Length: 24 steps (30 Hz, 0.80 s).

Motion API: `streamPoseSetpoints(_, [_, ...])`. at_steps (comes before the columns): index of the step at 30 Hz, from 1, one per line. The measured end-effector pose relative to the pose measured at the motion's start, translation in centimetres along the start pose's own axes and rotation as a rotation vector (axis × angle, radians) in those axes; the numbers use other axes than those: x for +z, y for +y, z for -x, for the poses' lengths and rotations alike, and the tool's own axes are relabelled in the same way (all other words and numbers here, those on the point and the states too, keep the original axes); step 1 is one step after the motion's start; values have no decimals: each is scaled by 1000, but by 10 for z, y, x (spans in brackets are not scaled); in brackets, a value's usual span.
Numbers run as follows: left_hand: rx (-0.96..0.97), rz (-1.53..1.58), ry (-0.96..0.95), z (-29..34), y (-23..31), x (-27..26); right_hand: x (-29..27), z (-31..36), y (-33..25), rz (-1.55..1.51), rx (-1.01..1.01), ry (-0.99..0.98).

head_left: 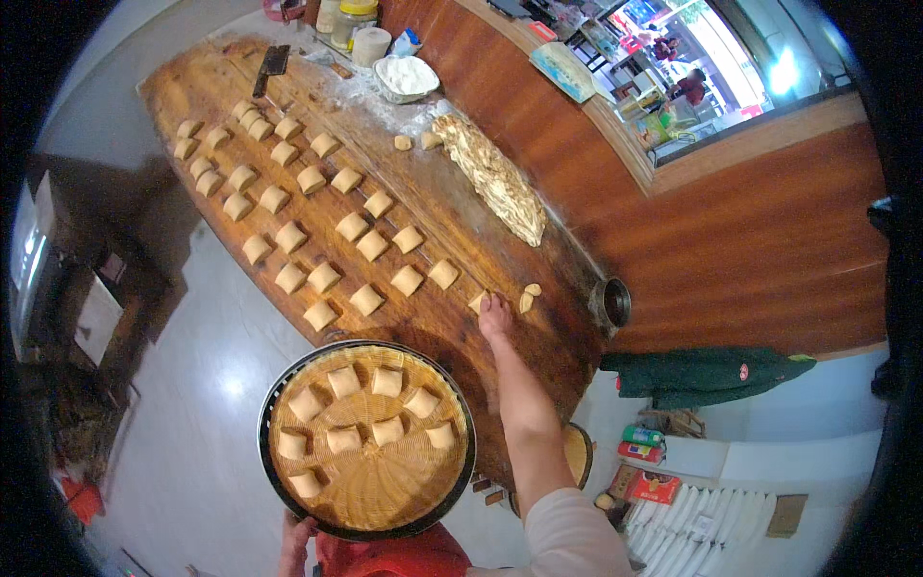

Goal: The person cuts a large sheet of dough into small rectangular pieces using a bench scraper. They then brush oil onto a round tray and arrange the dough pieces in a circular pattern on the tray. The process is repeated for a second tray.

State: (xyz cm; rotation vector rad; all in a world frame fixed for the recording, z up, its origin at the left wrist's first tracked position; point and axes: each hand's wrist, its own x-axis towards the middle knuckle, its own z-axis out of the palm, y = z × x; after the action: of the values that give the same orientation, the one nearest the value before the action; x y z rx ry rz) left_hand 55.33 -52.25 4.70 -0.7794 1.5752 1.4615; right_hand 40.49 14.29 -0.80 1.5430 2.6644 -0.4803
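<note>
My left hand (299,529) grips the rim of a round woven tray (385,490) with a dark edge, held level beside the table. Several pale, pillow-shaped dough pieces (387,430) sit on the tray's upper part. Over the wooden table (433,317), my right hand (494,315) is closed around one dough piece (477,302), partly hidden by the fingers. Many similar dough pieces (372,245) lie in loose rows toward the far left. Just right of my right hand are a few small dough scraps (528,297).
A long, lumpy slab of dough (490,180) lies along the table's wall side. Farther off are a cleaver (270,69), a white bowl of flour (406,77) and jars (354,24). A dark round tin (610,303) stands at the right edge. Dark green cloth (707,373) hangs beyond.
</note>
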Motion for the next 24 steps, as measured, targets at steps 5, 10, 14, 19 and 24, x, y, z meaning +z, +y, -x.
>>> streamPoseSetpoints(5, [-39,-43,-110,-3,1,-5,-1,20,-9,-114,-108,39])
streamPoseSetpoints(10, [-31,-22,-60,-10,-12,-10,-12,60,-24,-86,-119,138])
streamPoseSetpoints(14, [-40,-58,-142,-19,-15,-19,-45,130,-30,-700,-155,16])
streamPoseSetpoints(19, [0,-137,-396,-35,-6,-28,-68,294,-19,-997,-188,-530])
streamPoseSetpoints(24, [140,-198,-495,-61,-12,-30,-1,447,-11,-758,-157,-903])
